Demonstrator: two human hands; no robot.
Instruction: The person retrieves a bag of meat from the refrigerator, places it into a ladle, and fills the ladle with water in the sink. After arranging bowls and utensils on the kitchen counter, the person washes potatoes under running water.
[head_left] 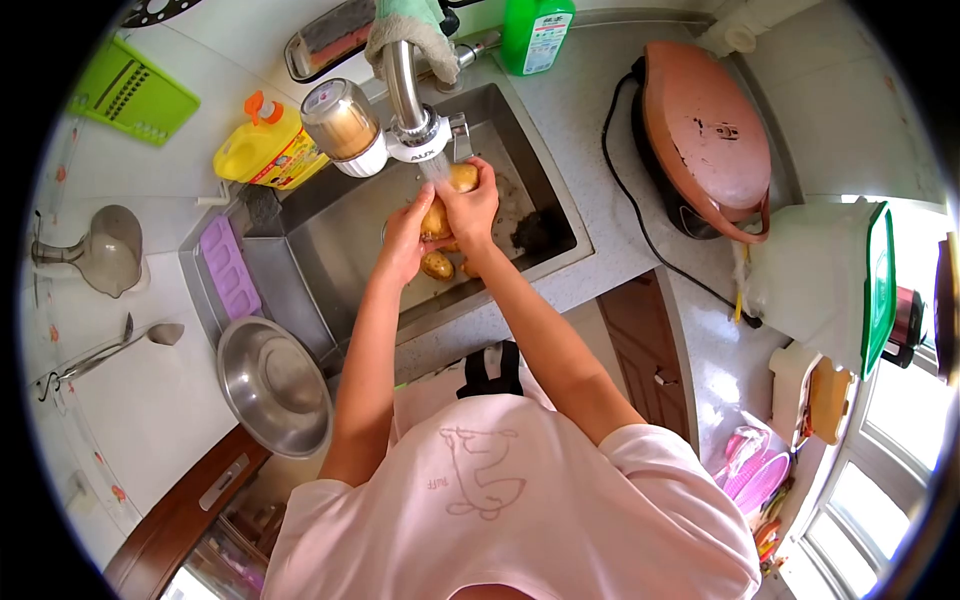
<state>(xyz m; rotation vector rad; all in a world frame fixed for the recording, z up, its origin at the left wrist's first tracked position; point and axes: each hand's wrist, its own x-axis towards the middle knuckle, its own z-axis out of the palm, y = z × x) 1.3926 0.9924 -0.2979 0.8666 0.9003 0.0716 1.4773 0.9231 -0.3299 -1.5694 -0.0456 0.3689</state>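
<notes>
Under the running faucet [408,100] with its filter, both of my hands are closed on potatoes. My left hand [404,240] grips a yellow-brown potato [434,220] from its left side. At the right, my right hand [472,205] holds a potato [463,178] near the water stream, its fingers curled around it. Another potato [437,266] lies just below my hands in the steel sink [340,260], with part of one more beside my right wrist. A dark clump [536,230] sits in the sink's right corner.
A steel bowl [275,385] rests at the sink's lower left, by a purple tray [230,268]. Yellow [270,148] and green [537,35] bottles stand behind the sink. A pink electric appliance [705,130] with a black cord occupies the right counter.
</notes>
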